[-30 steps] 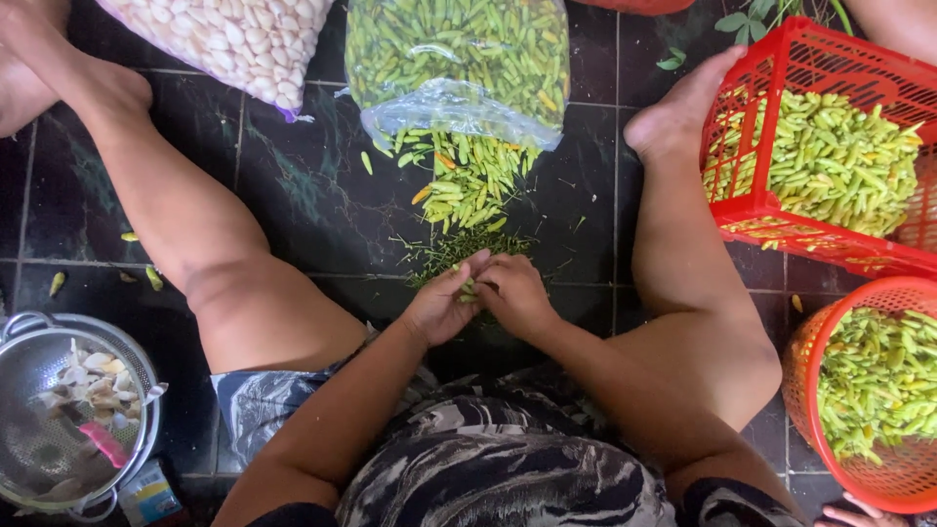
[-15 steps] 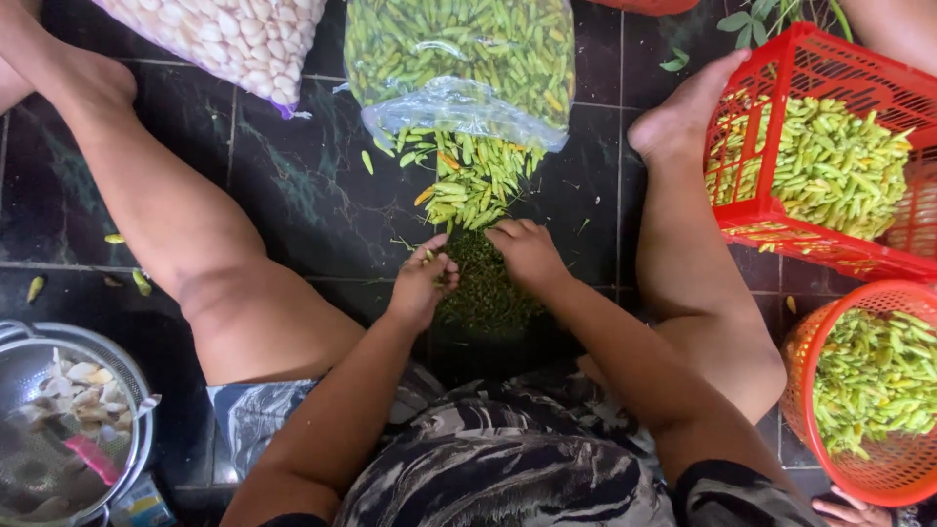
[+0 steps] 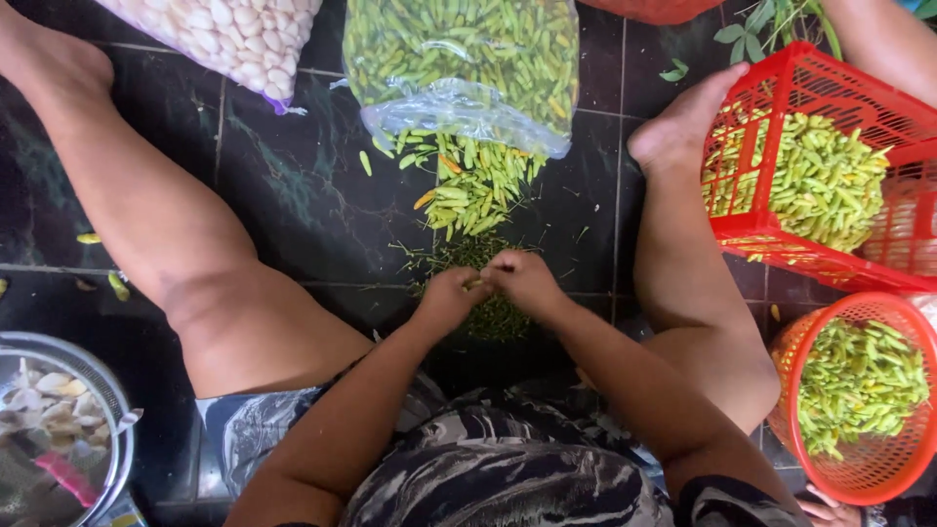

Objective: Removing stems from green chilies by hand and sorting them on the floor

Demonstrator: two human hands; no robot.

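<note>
My left hand and my right hand meet over a small heap of green stems on the dark tiled floor between my legs. Both pinch one small green chilli between their fingertips. Just beyond them lies a loose pile of green chillies, spilled from the mouth of a clear plastic bag full of the same.
A red rectangular basket and a round orange basket at right hold green chillies. A clear bag of garlic cloves lies at top left. A metal bowl with peeled cloves sits at bottom left. Another person's leg is at top right.
Half a second ago my hands were apart near the chilli pile; now they have drawn back together over the stem heap, pinching a chilli between them.
</note>
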